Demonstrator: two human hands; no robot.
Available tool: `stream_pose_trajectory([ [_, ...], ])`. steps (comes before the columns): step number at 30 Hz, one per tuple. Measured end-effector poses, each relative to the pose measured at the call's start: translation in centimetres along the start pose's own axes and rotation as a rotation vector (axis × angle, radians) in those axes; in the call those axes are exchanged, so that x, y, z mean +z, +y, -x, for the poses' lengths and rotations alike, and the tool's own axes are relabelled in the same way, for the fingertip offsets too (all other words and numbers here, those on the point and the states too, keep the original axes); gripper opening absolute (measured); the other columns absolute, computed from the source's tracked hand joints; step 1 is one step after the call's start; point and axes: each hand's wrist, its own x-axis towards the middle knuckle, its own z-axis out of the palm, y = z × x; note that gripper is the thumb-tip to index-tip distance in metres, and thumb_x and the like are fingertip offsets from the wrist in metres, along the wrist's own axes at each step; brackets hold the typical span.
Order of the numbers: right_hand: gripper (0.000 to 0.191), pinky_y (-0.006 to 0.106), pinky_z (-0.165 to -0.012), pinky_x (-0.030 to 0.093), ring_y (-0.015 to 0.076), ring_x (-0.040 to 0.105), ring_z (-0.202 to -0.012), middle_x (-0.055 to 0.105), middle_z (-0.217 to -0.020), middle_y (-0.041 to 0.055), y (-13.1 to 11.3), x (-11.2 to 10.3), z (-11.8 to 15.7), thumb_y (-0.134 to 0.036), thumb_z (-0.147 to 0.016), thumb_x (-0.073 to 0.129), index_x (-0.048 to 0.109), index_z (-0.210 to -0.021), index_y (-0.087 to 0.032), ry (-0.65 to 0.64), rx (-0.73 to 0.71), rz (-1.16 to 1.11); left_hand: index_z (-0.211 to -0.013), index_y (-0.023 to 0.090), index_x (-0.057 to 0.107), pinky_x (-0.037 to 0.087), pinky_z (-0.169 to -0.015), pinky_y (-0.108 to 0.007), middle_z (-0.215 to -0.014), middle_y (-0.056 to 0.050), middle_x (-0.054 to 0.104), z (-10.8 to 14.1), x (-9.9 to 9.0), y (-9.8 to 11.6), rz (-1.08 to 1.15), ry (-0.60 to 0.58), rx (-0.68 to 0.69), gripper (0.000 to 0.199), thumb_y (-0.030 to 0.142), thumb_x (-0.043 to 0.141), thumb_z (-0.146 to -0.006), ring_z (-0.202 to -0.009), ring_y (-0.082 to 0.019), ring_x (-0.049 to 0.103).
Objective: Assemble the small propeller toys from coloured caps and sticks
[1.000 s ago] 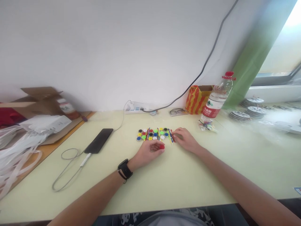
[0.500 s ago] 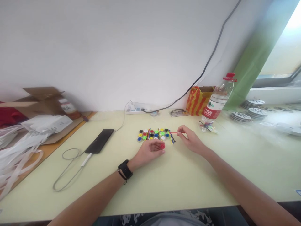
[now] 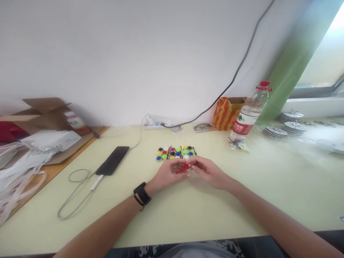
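Note:
My left hand (image 3: 168, 173), with a black watch (image 3: 142, 194) on its wrist, is closed on a small red disc (image 3: 186, 166) held at the fingertips. Fingers and thumb of my right hand (image 3: 211, 173) are pinched right beside that disc. A thin red stick (image 3: 181, 172) shows inside the left hand's curve, below the disc; its end at the right fingers is hidden. Just beyond both hands lie several coloured discs (image 3: 165, 152) in groups, with thin coloured sticks (image 3: 169, 152) between them. My hands cover the nearest part of these rows.
To the left lies a black phone (image 3: 113, 161) on a looped cable. A power strip (image 3: 154, 123) and glasses (image 3: 202, 127) are near the wall. On the right stand a water bottle (image 3: 248, 113) and a striped bag (image 3: 225, 114), with stacked discs (image 3: 275, 132) beyond.
My right hand has moved left and nearer, from beside the sticks to the red disc, bringing the red stick along. The left hand has stayed in place with the disc.

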Motion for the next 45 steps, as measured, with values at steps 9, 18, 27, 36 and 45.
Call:
stream_pose_trajectory([
  [9, 0.021, 0.028, -0.065, 0.048, 0.0188, 0.064, -0.082, 0.069, -0.095, 0.0040, 0.4, 0.2, 0.2, -0.028, -0.102, 0.049, 0.058, -0.120, -0.026, 0.012, 0.014, 0.121, -0.111, 0.016, 0.075, 0.059, -0.089, -0.036, -0.110, -0.011, 0.076, 0.0, 0.2, 0.0, -0.074, 0.042, 0.041, 0.028, 0.036, 0.073, -0.092, -0.099, -0.023, 0.072],
  [18, 0.020, 0.028, -0.062, 0.046, 0.0167, 0.057, -0.070, 0.065, -0.081, -0.0012, 0.7, 0.1, 0.3, -0.025, -0.097, 0.053, 0.054, -0.117, -0.027, -0.022, 0.045, 0.089, -0.096, 0.019, 0.077, 0.060, -0.085, -0.033, -0.096, -0.007, 0.076, 0.4, 0.0, 0.5, -0.299, 0.084, 0.136, 0.017, 0.034, 0.073, -0.090, -0.089, -0.019, 0.071],
  [27, 0.017, 0.028, -0.063, 0.046, 0.0173, 0.060, -0.074, 0.068, -0.085, 0.0010, 1.1, 0.2, 0.0, -0.031, -0.098, 0.056, 0.055, -0.114, -0.026, -0.027, 0.085, -0.001, -0.090, 0.015, 0.076, 0.061, -0.078, -0.033, -0.089, -0.008, 0.077, 0.3, -0.1, 0.1, -0.229, 0.080, 0.072, 0.021, 0.036, 0.076, -0.087, -0.078, -0.018, 0.071],
  [36, 0.034, 0.029, -0.065, 0.051, 0.0152, 0.060, -0.073, 0.060, -0.104, 0.0039, 1.7, 0.1, -0.3, -0.040, -0.100, 0.057, 0.050, -0.132, -0.028, 0.152, 0.135, -0.045, -0.098, 0.016, 0.076, 0.059, -0.092, -0.037, -0.106, -0.012, 0.077, -0.2, -0.7, 0.3, 0.159, 0.018, -0.056, 0.023, 0.037, 0.077, -0.089, -0.099, -0.023, 0.073],
  [45, 0.026, 0.033, -0.060, 0.049, 0.0178, 0.055, -0.065, 0.061, -0.083, 0.0036, 1.6, 0.3, 0.7, -0.031, -0.104, 0.049, 0.064, -0.125, -0.032, 0.231, -0.038, 0.182, -0.100, 0.016, 0.073, 0.061, -0.087, -0.034, -0.095, -0.007, 0.076, -0.6, -1.4, -0.2, 0.344, 0.106, -0.181, 0.025, 0.030, 0.084, -0.083, -0.090, -0.018, 0.074],
])
